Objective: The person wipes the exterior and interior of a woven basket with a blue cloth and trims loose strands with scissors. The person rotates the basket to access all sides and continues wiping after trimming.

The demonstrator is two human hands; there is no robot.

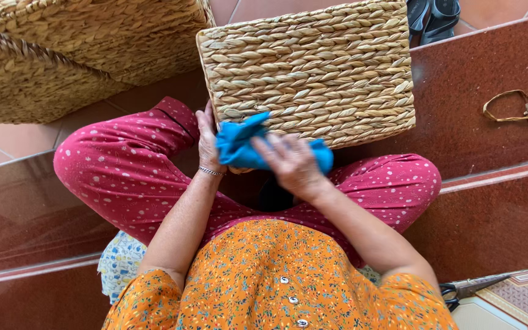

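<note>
Down in the lap, a crumpled bright blue cloth [239, 146] lies against the near edge of a rectangular woven straw basket [313, 67]. Left hand [208, 137] stands upright, wrist bent, its grip clamped on the cloth's left end. Right hand [291, 162] reaches across, fingers closed over the cloth's middle. Both forearms angle inward above crossed legs in red dotted trousers [123, 177]. Beyond lie 2 more woven baskets [62, 49].

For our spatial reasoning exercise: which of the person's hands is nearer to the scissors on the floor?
Right. The right hand grips the blue cloth on the side toward the scissors; the left hand is farther, across the cloth.
</note>
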